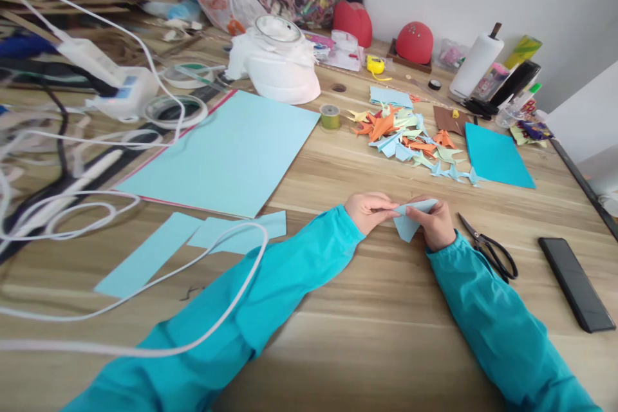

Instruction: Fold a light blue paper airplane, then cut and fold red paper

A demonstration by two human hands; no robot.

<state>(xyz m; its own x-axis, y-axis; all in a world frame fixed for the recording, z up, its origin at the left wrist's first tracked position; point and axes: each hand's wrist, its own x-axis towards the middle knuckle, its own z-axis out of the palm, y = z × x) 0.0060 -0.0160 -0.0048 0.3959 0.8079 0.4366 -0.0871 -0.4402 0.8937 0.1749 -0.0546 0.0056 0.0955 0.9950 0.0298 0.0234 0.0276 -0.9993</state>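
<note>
A small light blue piece of folded paper (407,224) is held between both hands just above the table. My left hand (371,210) pinches its left end with thumb and fingers. My right hand (438,224) grips the right part, the thumb pressed on top of a fold. Beside my right wrist lie black-handled scissors (490,248). Beyond my hands is a pile of folded paper cranes (400,135) in orange, blue, green and yellow. Two light blue paper strips (149,254) lie left of my left sleeve.
A large light blue sheet (236,148) lies left of centre, a teal stack of paper (499,154) at the right. A black phone (575,283) rests near the right edge. White cables (193,270) loop across the left side. A thread spool (330,117) stands mid-table.
</note>
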